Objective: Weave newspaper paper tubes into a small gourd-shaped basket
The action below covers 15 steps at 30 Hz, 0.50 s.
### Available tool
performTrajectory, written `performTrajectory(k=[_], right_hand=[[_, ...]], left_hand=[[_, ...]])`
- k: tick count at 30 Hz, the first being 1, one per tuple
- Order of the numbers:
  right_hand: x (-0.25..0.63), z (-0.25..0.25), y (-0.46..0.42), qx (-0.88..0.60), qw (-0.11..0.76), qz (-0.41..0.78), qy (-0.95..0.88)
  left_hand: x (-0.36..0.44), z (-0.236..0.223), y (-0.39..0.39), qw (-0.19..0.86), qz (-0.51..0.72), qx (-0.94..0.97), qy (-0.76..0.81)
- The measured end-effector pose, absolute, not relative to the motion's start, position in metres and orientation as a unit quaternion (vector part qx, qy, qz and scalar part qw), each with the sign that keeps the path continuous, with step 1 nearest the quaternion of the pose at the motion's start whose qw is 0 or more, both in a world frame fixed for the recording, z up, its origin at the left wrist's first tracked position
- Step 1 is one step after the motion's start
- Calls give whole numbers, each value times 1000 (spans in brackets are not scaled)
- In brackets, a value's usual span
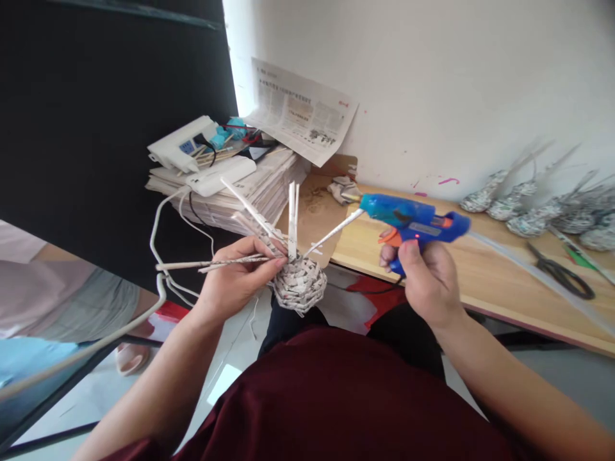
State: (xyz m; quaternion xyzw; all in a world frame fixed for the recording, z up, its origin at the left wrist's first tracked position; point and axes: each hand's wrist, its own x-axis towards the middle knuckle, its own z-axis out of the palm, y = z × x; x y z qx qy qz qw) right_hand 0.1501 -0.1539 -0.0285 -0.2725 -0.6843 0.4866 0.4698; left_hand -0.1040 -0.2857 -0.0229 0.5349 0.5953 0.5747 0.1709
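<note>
My left hand point(243, 269) is closed on a small round basket point(300, 285) woven from rolled newspaper strips. Several loose paper sticks point(293, 221) poke up and outward from its rim, and some run to the left past my thumb. In my right hand point(430, 278) is a blue hot glue gun point(408, 218) with an orange trigger and a small red light lit. Its nozzle points left, above the tip of one paper stick; whether they touch I cannot tell. A long clear glue stick point(533, 262) trails from the gun's back end.
Woven paper pieces point(533, 214) stand along the wall at right, near black scissors point(562, 272) on the wooden table point(471, 275). A newspaper stack point(230, 205) bears a power strip point(221, 176). A newspaper sheet point(302, 105) leans on the wall. White cables point(156, 237) hang at left, near another person point(72, 288).
</note>
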Motion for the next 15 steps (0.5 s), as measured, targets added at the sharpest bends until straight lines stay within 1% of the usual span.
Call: performTrajectory(k=[1,2,5,8,10,13,15], right_hand=[[142,-35,-145,-279,481,546,-627],[133,-40,-136,-301,470,598,-575],[102,-54,-109,-381,351,711,-476],[66,-62,-89,-431,239,763,-418],[42,-66,-79,-432,195,773,-422],[14,-72,-69,-427,193,768,-436],[6,-74,-66,-423,210,757,-451]], left_hand=[[-109,-22,-288,163,582,529,595],[-114,-20,-291,154,592,523,593],[-125,-16,-297,119,619,509,585],[-126,-12,-299,90,627,518,575],[-123,-9,-298,79,626,530,566],[-115,-7,-293,83,613,551,560],[-111,-6,-288,98,601,562,559]])
